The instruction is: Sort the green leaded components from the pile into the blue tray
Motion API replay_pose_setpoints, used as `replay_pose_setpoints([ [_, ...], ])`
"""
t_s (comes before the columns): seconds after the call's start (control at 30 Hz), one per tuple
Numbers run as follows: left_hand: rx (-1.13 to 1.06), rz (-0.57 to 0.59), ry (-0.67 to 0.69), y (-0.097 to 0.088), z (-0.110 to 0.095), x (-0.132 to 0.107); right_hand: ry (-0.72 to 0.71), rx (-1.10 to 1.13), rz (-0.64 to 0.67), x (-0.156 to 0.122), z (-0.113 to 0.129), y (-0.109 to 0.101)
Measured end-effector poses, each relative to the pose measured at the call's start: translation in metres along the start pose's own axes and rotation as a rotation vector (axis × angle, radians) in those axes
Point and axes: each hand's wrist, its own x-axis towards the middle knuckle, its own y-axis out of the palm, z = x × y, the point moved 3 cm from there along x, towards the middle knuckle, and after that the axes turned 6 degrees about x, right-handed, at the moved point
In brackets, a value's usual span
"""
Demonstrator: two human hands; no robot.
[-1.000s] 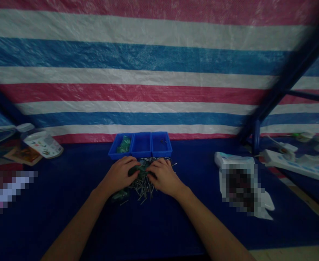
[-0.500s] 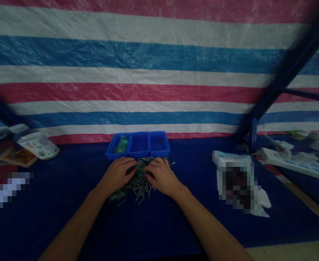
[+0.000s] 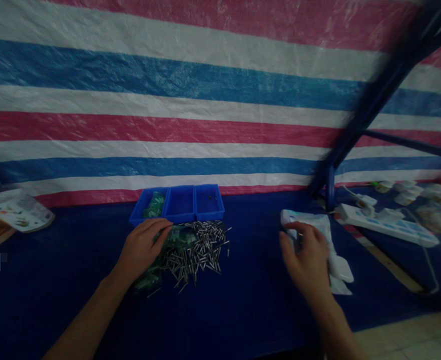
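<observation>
My left hand [image 3: 145, 247] is at the left edge of the pile, fingertips and thumb pinched at the side of a green plastic bag [image 3: 182, 237]. Thin metal blind rivets [image 3: 201, 252] lie loose in a heap beside and around that bag. Another green plastic bag [image 3: 148, 280] lies below my left wrist, partly covered. My right hand [image 3: 306, 257] is over a white plastic bag [image 3: 321, 220] on the right, thumb and fingers curved and apart. Part of that bag is hidden under the hand; no held thing shows.
A blue three-part tray [image 3: 180, 218] stands behind the heap, with a green packet [image 3: 154, 205] in its left compartment and a few small pieces in the right one. A power strip [image 3: 389, 225] lies far right near a blue metal frame [image 3: 330, 185]. A printed container [image 3: 19, 210] stands left.
My right hand has left the heap and moved right to the white bag. My left hand stays by the green bag, and more rivets show. The view has turned right.
</observation>
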Motion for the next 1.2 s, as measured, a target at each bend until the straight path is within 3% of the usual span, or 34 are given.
replay_pose_setpoints([
  [0.1,-0.029,-0.053,-0.031,-0.001,0.001,0.0,0.126,-0.18,-0.006,-0.005,-0.053,-0.022],
  [0.23,-0.058,-0.081,-0.057,-0.002,0.003,0.001,0.112,-0.291,0.1,-0.006,-0.082,-0.025],
  [0.53,-0.081,-0.081,-0.12,-0.007,0.005,0.002,0.098,-0.322,0.166,-0.008,-0.081,-0.011],
  [0.73,-0.129,-0.07,-0.204,-0.01,0.005,0.003,0.077,-0.225,-0.121,-0.02,-0.068,-0.041],
  [0.87,-0.26,-0.072,-0.387,-0.011,0.004,0.003,0.029,-0.016,-0.238,-0.046,-0.027,-0.044],
  [0.9,-0.311,-0.077,-0.423,-0.011,0.003,0.003,-0.009,0.104,-0.162,-0.05,-0.008,-0.035],
  [0.93,-0.355,-0.078,-0.446,-0.01,0.001,0.004,-0.083,0.229,-0.007,-0.052,0.014,-0.021],
  [1.0,-0.409,-0.069,-0.455,-0.008,-0.004,0.005,-0.203,0.365,0.414,-0.051,0.064,0.015],
  [1.03,-0.428,-0.059,-0.453,-0.007,-0.006,0.005,-0.234,0.388,0.546,-0.047,0.086,0.033],
  [1.1,-0.489,-0.028,-0.46,-0.005,-0.01,0.006,-0.228,0.398,0.653,-0.034,0.12,0.066],
  [1.2,-0.577,0.019,-0.478,-0.002,-0.012,0.005,-0.199,0.474,0.785,-0.018,0.145,0.105],
])
